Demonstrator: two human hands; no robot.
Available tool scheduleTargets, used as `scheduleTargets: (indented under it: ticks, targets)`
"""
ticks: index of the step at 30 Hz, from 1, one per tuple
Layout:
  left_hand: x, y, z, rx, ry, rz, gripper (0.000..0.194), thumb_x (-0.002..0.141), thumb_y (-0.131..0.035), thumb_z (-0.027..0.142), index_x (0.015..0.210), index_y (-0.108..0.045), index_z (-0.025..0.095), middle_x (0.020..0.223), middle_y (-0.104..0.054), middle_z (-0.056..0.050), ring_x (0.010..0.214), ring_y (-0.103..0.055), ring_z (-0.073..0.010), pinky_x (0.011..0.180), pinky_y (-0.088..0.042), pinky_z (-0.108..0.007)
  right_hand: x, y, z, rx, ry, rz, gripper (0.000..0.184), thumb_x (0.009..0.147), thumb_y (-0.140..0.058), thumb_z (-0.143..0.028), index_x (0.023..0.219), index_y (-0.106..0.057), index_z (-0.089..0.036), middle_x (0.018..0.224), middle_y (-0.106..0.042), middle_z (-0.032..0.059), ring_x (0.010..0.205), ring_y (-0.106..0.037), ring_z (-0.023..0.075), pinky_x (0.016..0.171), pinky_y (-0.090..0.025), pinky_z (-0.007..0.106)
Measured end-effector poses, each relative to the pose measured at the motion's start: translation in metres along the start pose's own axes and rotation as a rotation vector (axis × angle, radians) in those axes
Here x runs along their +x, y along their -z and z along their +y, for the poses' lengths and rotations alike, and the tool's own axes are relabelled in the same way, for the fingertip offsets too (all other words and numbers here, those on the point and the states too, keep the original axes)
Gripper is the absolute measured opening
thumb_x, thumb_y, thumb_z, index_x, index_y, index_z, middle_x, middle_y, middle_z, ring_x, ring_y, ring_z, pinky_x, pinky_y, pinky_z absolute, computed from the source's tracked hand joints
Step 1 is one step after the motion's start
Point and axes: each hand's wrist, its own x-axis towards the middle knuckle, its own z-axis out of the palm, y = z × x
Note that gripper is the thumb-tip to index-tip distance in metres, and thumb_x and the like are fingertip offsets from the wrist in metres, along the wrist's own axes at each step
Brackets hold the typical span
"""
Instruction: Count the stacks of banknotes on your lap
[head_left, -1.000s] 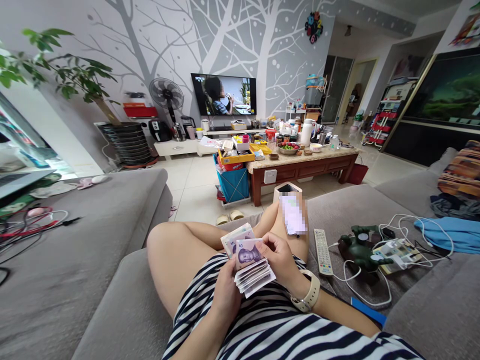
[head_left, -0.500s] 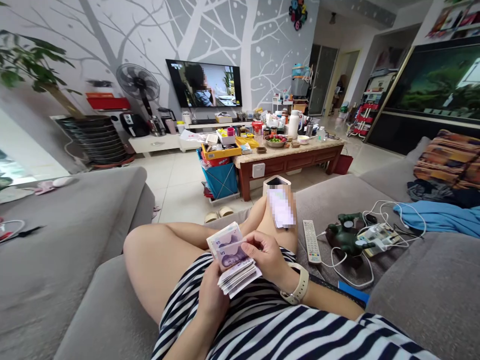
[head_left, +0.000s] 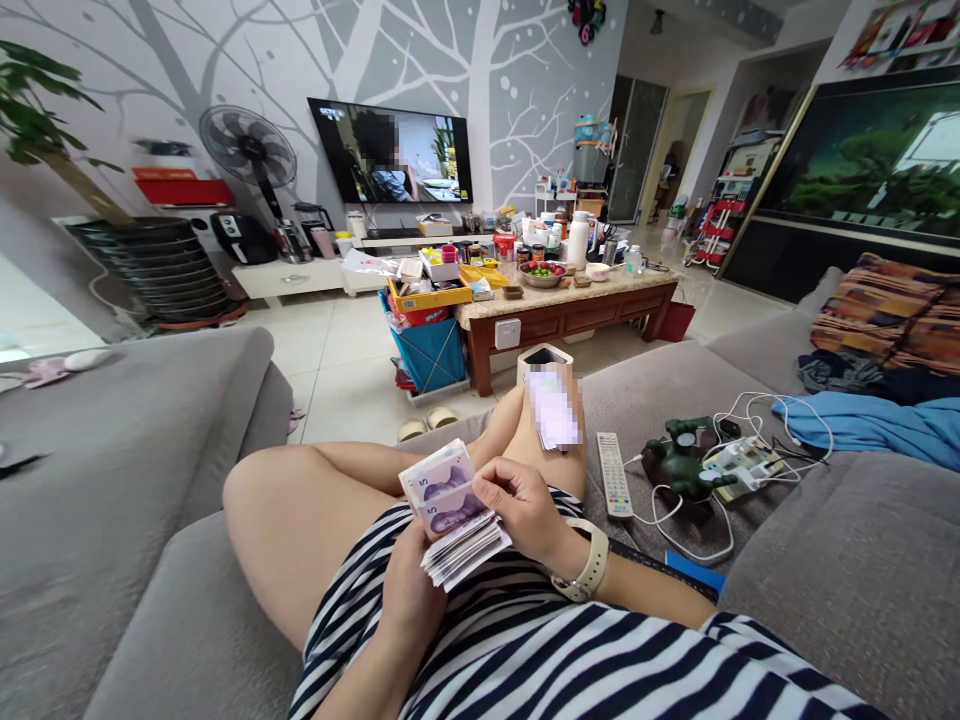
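Observation:
A thick wad of purple banknotes point(head_left: 444, 478) marked with 5 is folded over above my lap. My left hand point(head_left: 412, 580) is closed around its lower left side, with the folded-down ends point(head_left: 469, 552) fanned out toward me. From the right, my right hand point(head_left: 525, 505) pinches the edge of a front note between thumb and fingers. A pale watch is on that wrist. Some of the left fingers are hidden behind the notes. Past the hands, a phone point(head_left: 553, 410) with a blurred screen rests on my leg.
On the sofa point(head_left: 660, 370) to the right lie a remote control point(head_left: 614, 475), a dark green figurine point(head_left: 679, 460) and a power strip point(head_left: 742, 468) with white cables. Ahead stands a crowded coffee table point(head_left: 495, 362), with a blue bin point(head_left: 431, 355) at its left end.
The whole view has shifted slightly, so things appear a little further left. The upper note now shows more of its face beside the one my right hand pinches. Both hands keep their grip.

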Motion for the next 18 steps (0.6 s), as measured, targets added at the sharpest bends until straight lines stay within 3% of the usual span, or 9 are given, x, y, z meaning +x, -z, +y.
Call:
scheduleTargets:
  ticks: [3,18]
  targets:
    - [0.0006,0.0002,-0.0001,0.006,-0.002,-0.053,0.014,0.058,-0.073,0.029,0.067,-0.073,0.018,0.069,-0.073,-0.004,0.081,-0.065,-0.0263,0.071,-0.053,-0.031,0.0004,-0.0001,-0.0006,-0.003,-0.006,0.000,0.033,0.088,-0.060,-0.049,0.077,-0.064,-0.018,0.068,-0.058,-0.0016,0.062,-0.050,0.0123,0.059,-0.040,0.023]
    - [0.0002,-0.0041,0.0038,-0.030,0.018,-0.037,0.018,0.059,-0.072,0.031,0.069,-0.073,0.016,0.065,-0.071,-0.002,0.075,-0.065,-0.0242,0.067,-0.054,-0.031,0.0008,0.0008,0.0018,-0.008,0.009,-0.010,0.030,0.088,-0.061,-0.045,0.078,-0.064,-0.017,0.069,-0.058,-0.0013,0.063,-0.050,0.0118,0.060,-0.040,0.022]
